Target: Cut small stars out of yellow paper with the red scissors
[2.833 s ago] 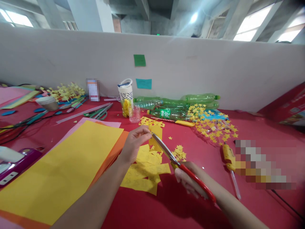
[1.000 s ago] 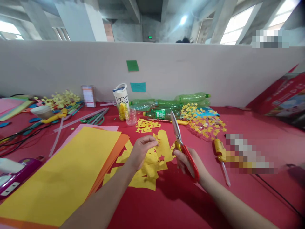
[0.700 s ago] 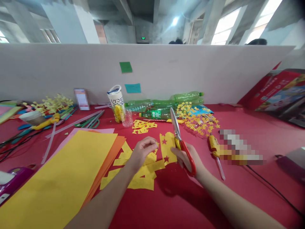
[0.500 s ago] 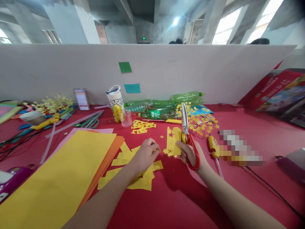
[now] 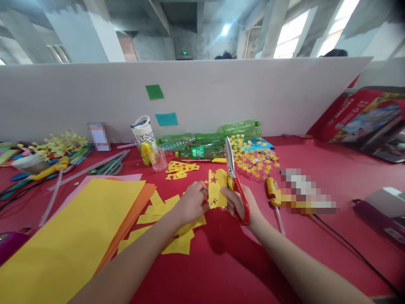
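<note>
My right hand point(image 5: 238, 202) is closed around red-handled scissors point(image 5: 230, 158), whose blades point up and away. Its thumb and fingers also pinch a yellow sheet point(image 5: 218, 190) with star-shaped holes cut in it. Beside the sheet's left edge is my left hand point(image 5: 193, 202), fingers curled together; whatever they may hold is hidden. Under and around my left forearm lie several yellow rectangular pieces point(image 5: 179, 245). Beyond the hands rest yellow scraps with star holes point(image 5: 182, 168) and a pile of loose yellow stars point(image 5: 256, 157).
Large yellow sheets point(image 5: 76, 228) over orange ones lie at left. Green plastic bottles point(image 5: 205, 152) line the back near a white cup point(image 5: 144, 131). A yellow glue gun point(image 5: 272, 192) with its cord is at right. Green-handled scissors point(image 5: 112, 168) lie back left. A white partition point(image 5: 221, 97) stands behind.
The view has shifted slightly, so most things appear farther left. My left hand has come closer to the sheet with star holes, and the right hand keeps its hold on it and the scissors.
</note>
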